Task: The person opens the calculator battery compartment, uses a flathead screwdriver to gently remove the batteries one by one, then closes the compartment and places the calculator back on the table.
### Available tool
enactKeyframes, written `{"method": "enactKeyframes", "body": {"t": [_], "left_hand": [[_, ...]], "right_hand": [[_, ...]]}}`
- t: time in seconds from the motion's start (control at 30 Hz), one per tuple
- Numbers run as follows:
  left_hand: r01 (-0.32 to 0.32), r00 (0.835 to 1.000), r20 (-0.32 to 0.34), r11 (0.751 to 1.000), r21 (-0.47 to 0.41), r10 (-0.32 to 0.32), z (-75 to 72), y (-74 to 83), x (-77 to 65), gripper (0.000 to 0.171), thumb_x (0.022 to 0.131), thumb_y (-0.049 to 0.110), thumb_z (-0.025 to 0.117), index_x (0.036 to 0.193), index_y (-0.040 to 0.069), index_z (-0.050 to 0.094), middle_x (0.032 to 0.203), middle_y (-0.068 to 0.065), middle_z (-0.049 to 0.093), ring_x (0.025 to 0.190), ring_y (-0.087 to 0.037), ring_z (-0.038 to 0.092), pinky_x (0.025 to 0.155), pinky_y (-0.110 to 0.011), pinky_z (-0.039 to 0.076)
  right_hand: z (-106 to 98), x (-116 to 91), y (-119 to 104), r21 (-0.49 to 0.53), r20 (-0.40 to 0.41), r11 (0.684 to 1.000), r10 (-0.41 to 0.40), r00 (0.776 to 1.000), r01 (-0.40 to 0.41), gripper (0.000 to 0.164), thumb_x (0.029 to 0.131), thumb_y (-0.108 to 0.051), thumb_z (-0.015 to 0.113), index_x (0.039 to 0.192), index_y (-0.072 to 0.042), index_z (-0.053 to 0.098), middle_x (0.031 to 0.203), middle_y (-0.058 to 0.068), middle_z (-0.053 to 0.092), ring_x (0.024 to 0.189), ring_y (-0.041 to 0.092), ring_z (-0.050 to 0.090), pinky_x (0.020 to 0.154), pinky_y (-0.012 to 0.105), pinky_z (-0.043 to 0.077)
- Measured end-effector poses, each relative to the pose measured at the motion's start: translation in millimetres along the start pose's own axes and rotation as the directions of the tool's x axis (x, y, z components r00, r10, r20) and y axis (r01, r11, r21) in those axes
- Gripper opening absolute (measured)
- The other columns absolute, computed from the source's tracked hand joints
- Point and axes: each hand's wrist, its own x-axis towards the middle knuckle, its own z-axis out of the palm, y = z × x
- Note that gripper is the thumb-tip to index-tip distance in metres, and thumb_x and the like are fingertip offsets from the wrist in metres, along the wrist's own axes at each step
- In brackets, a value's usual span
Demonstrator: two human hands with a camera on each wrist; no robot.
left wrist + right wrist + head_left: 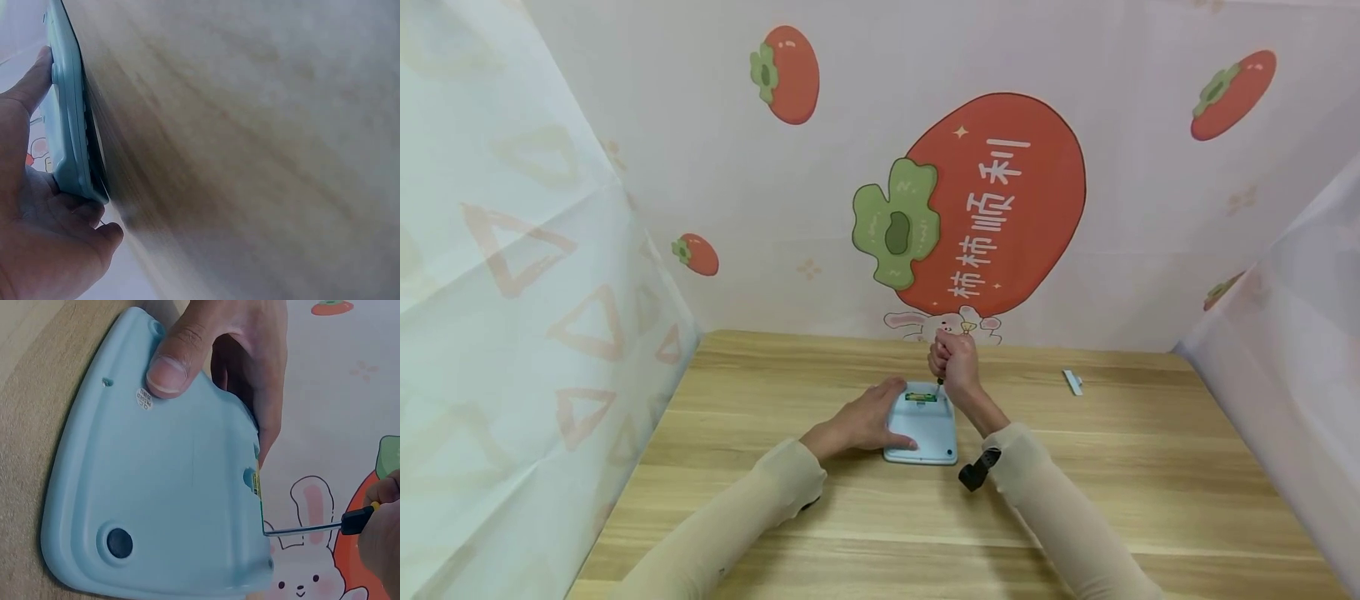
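Note:
A light blue calculator (925, 437) lies back side up on the table, its keys underneath showing edge-on in the left wrist view. My left hand (868, 417) holds it at the left side, thumb on the back and fingers around the far edge. In its uncovered compartment sits a green battery (921, 397). My right hand (957, 362) grips a screwdriver (306, 530) with a black and yellow handle. The screwdriver's metal tip meets the calculator beside the compartment, as the right wrist view shows. A black rubber foot (119, 542) is on the back.
Off to the right on the wooden table (760, 517) lies a small pale blue strip (1072, 382), like a battery cover. White printed sheets (820, 192) rise behind the table and at both sides. A black strap (979, 471) hangs by the right wrist.

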Motion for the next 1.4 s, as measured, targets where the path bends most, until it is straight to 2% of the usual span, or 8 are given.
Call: {"method": "enactKeyframes", "body": {"t": [0.23,0.47,0.63,0.8,1.0,1.17,1.4], "left_hand": [[0.002,1.0,-0.005,1.0,-0.003,-0.002,0.2,-1.4,-1.0,0.114,0.085,0.063,0.081,0.168,0.009,0.026,0.175,-0.012,0.024,0.159,-0.037,0.029,0.125,-0.056,0.035],[-0.004,1.0,-0.004,1.0,0.003,0.004,0.8,-1.8,-2.0,0.114,0.085,0.064,0.081,0.169,0.01,0.025,0.175,-0.011,0.024,0.159,-0.036,0.029,0.125,-0.055,0.034],[-0.007,1.0,0.001,1.0,0.0,0.007,2.0,-2.3,-0.3,0.114,0.086,0.064,0.081,0.168,0.009,0.024,0.176,-0.012,0.023,0.16,-0.036,0.027,0.126,-0.055,0.032],[-0.001,1.0,0.007,1.0,-0.003,0.001,2.6,-1.7,1.2,0.114,0.086,0.065,0.08,0.169,0.01,0.024,0.176,-0.012,0.022,0.16,-0.036,0.027,0.126,-0.055,0.032],[0.013,1.0,0.01,1.0,-0.012,-0.013,1.4,-1.9,2.1,0.114,0.086,0.063,0.081,0.169,0.011,0.024,0.176,-0.011,0.022,0.16,-0.035,0.027,0.127,-0.055,0.032],[0.012,1.0,0.006,1.0,-0.014,-0.012,0.3,-1.2,1.3,0.114,0.085,0.062,0.082,0.169,0.009,0.024,0.176,-0.012,0.022,0.16,-0.035,0.027,0.126,-0.055,0.032],[0.009,1.0,0.012,1.0,-0.009,-0.009,0.6,-1.0,2.1,0.114,0.086,0.063,0.081,0.17,0.012,0.022,0.176,-0.01,0.02,0.161,-0.032,0.024,0.128,-0.052,0.029]], "right_hand": [[0.7,-0.1,3.9,-0.04,0.04,0.999,-0.016,0.999,0.017,0.056,0.111,-0.015,0.037,0.055,-0.017,0.031,0.048,-0.01,0.031,0.039,0.009,0.025,0.04,0.024,0.019],[-6.9,-2.2,3.5,0.101,-0.043,0.995,-0.019,0.999,0.023,0.054,0.11,-0.01,0.033,0.057,-0.013,0.026,0.048,-0.012,0.03,0.038,0.009,0.021,0.039,0.028,0.012],[-11.2,-3.4,3.7,0.137,-0.038,0.99,-0.029,0.999,0.034,0.053,0.11,-0.007,0.03,0.058,-0.012,0.025,0.048,-0.013,0.03,0.038,0.009,0.021,0.039,0.029,0.011],[-14.1,-3.5,3.3,0.17,-0.033,0.984,-0.048,0.998,0.053,0.052,0.11,-0.008,0.03,0.058,-0.013,0.026,0.05,-0.008,0.024,0.038,0.009,0.02,0.04,0.03,0.011],[-20.2,-4.1,1.2,0.279,-0.053,0.958,-0.062,0.997,0.074,0.053,0.112,-0.009,0.026,0.059,-0.013,0.025,0.052,-0.003,0.018,0.038,0.011,0.017,0.043,0.035,0.004],[-24.8,-6.1,0.1,0.324,-0.076,0.943,-0.049,0.996,0.071,0.053,0.112,-0.009,0.024,0.059,-0.012,0.023,0.052,-0.003,0.018,0.041,0.013,0.014,0.048,0.039,0.0],[-31.4,-7.9,0.4,0.44,-0.144,0.894,-0.021,0.989,0.083,0.055,0.112,-0.009,0.025,0.057,-0.015,0.022,0.053,-0.004,0.014,0.043,0.012,0.01,0.046,0.031,0.003]]}}
